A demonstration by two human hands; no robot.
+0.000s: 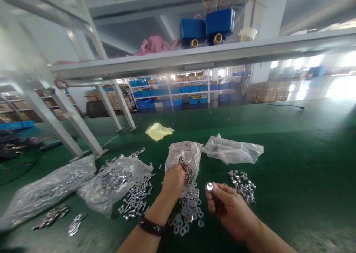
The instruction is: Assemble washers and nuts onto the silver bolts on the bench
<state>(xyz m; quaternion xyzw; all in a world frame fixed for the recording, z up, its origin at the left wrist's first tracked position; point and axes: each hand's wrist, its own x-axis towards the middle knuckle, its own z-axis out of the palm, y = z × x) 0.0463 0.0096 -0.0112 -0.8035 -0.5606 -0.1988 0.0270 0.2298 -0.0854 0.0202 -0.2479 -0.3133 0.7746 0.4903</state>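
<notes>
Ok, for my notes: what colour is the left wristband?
The wristband is black, clearest in the head view.

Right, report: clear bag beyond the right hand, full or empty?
Empty: the clear bag lies slack and see-through, with no parts showing inside.

- Dark green counter across the lower frame
- Bright blue boxes with brass fittings, upper center
- Pink cloth left of them
- Pale yellow sheet, center
- Silver washers, lower center
- Black wristband, bottom center
</notes>
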